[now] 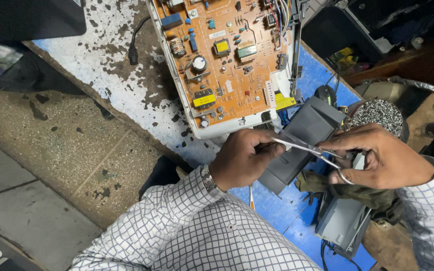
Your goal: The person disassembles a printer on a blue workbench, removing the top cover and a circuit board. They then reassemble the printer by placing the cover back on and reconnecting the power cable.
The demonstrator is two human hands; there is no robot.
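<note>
My right hand (pixel 385 158) grips the loop handles of a pair of metal scissors (pixel 310 149); the blades point left across a dark grey plastic housing (pixel 305 133). My left hand (pixel 242 158), a watch on its wrist, is curled tight at the left edge of that housing, right where the scissor tips end. Whatever small thing sits between the tips and my left fingers is hidden. Both sleeves are white with a dark check.
An orange-brown circuit board (pixel 227 55) in a white frame lies on the worn blue and white bench (pixel 126 85). A round tub of screws (pixel 377 113) stands behind my right hand, and a grey unit (pixel 342 221) and an olive cloth (pixel 362 193) below it. Speckled floor (pixel 51 150) on the left.
</note>
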